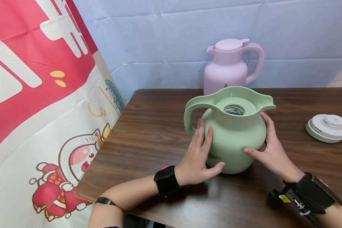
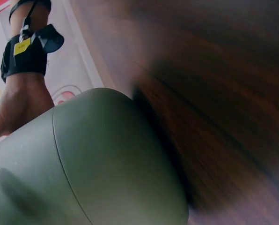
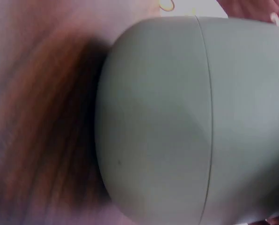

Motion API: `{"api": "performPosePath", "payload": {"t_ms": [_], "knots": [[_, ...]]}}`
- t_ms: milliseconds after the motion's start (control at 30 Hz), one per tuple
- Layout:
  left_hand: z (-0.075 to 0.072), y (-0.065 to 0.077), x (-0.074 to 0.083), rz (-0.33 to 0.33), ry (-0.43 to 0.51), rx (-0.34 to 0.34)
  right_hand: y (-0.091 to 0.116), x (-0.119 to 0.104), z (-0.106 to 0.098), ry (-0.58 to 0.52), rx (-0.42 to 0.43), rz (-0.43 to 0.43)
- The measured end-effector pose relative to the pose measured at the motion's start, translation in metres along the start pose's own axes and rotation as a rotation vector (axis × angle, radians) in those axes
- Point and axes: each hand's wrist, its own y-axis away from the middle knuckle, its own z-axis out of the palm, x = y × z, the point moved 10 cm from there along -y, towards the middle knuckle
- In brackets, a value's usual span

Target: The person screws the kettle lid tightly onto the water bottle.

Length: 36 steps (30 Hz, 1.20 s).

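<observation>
Green jug: the green jug (image 1: 233,139) was between the 2 hands, over the brown table (image 1: 148,133); whether its base touched the wood could not be told.
Jug mouth: uncovered, with a round glassy opening (image 1: 234,110) inside; the handle (image 1: 189,117) pointed left and the spout (image 1: 268,104) right.
Left hand: the left hand (image 1: 199,163) was unclenched, its fingers nearly straight and laid against the left side of the green jug, below the handle.
Right hand: the right hand (image 1: 275,153) was also unclenched, thumb and 1 finger spread against the right side of the green jug; its other fingers were hidden.
Jug seam: in the left wrist view, 1 thin seam (image 2: 61,159) ran around the green jug.
Lid: 1 round lid (image 1: 330,126), white over green, lay on the table, well apart to the right of the green jug.
Purple jug: the purple jug (image 1: 226,71) stood behind the green jug, lid on, handle to the right.
Wristbands: 2 black bands (image 1: 166,180), 1 on each wrist, were in front of the green jug.
Backdrop: a pale blue cloth (image 1: 159,41) hung behind the green jug, and a red and white banner (image 1: 11,183) hung far to its left.
</observation>
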Motion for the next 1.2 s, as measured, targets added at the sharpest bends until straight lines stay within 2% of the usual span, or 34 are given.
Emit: {"api": "performPosePath", "payload": {"t_ms": [167,367,533,633,700,833,933,1000,1133,1200], "knots": [[0.001,-0.002,-0.003,-0.073,-0.006,-0.011,0.011,-0.006,0.000,0.028,0.025,-0.012],[-0.003,-0.010,-0.006,-0.197,0.046,0.006,0.028,-0.014,0.003,-0.052,0.043,-0.051],[-0.004,-0.015,-0.016,-0.341,0.149,0.007,0.042,-0.026,0.005,-0.029,0.062,-0.126],[-0.002,-0.016,-0.024,-0.421,0.250,0.015,0.050,-0.034,0.006,-0.002,0.080,-0.168],[-0.002,-0.017,-0.028,-0.450,0.316,0.030,0.055,-0.041,0.008,0.020,0.094,-0.207],[-0.002,-0.020,-0.036,-0.445,0.383,0.055,0.064,-0.052,0.014,0.108,0.118,-0.295],[-0.003,-0.021,-0.041,-0.398,0.402,0.077,0.069,-0.058,0.018,0.207,0.127,-0.323],[-0.003,-0.024,-0.043,-0.350,0.428,0.076,0.073,-0.061,0.021,0.282,0.125,-0.311],[-0.001,-0.029,-0.052,-0.279,0.514,0.004,0.079,-0.066,0.023,0.422,0.136,-0.309],[0.001,-0.032,-0.056,-0.257,0.561,-0.055,0.078,-0.071,0.019,0.457,0.168,-0.347]]}}
